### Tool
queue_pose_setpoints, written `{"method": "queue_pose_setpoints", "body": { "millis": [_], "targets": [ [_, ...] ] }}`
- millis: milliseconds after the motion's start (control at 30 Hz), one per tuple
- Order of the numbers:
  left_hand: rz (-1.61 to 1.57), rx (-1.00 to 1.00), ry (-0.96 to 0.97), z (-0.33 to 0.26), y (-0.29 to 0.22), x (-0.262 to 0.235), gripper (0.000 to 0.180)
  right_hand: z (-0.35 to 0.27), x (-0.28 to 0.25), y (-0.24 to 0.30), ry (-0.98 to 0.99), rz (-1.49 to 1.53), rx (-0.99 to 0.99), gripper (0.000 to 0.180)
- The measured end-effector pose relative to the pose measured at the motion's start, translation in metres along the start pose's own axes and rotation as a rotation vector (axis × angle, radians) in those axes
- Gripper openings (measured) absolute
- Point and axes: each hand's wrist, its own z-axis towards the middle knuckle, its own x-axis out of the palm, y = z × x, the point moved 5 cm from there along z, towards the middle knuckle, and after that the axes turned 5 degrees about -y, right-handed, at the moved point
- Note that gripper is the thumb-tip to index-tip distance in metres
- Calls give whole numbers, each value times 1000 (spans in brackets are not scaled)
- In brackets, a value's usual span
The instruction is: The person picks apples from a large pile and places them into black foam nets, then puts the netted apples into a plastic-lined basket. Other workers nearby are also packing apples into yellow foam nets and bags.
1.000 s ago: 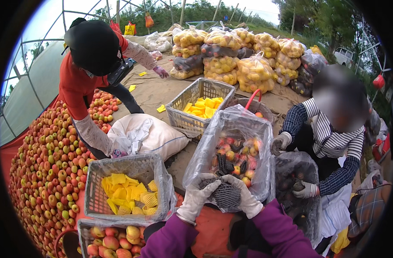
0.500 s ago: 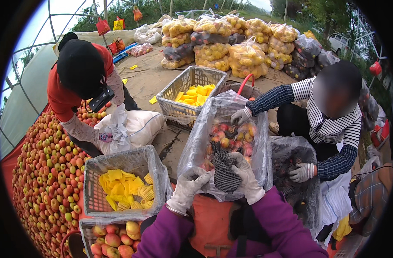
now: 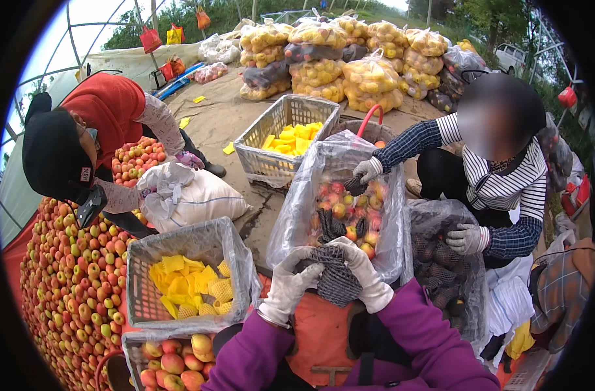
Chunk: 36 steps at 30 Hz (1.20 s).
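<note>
Both gloved hands are at a dark grey foam fruit net [image 3: 338, 284], which bulges; what it covers is hidden. My left hand [image 3: 290, 284] is closed with its fingertips at the net's upper left edge. On the other side, my right hand [image 3: 364, 272] grips the net's top and right side. Just beyond lies a plastic-lined crate [image 3: 291, 212] with red and yellow apples [image 3: 340, 210] and loose dark nets [image 3: 330, 225]. At the right, a co-worker's gloved hand [image 3: 368, 171] holds a dark net over these apples.
Left of me stand a crate of yellow foam nets [image 3: 183, 283] and a crate of apples [image 3: 174, 365]. A lined crate [image 3: 449, 218] with dark netted fruit is at the right. Another person bends over a white sack [image 3: 203, 199] by the apple heap [image 3: 76, 280]. Bagged fruit [image 3: 317, 65] is stacked behind.
My left hand has come onto the net, which now sits lower and tilted between both hands. The co-worker at the right has lifted a dark net. The person at the left has leaned further left.
</note>
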Motion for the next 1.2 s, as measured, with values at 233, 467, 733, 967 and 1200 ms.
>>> {"method": "queue_pose_setpoints", "body": {
  "millis": [233, 467, 733, 967, 1200],
  "targets": [
    [134, -5, -118, 3, -1, -17, 20, -6, 6, 15, 160, 295, 139, 36],
    [133, -4, -123, 5, -5, -19, 13, -7, -1, 20, 133, 232, 315, 42],
    [75, 39, -186, 7, -3, -19, 23, -8, 11, 6, 117, 557, 449, 36],
    [107, -73, -121, 7, 1, -24, 20, 2, -3, 17, -55, 718, 347, 28],
    [-150, -84, 70, 8, 5, -15, 31, 4, -8, 18, 30, 706, 312, 34]
  ]
}}
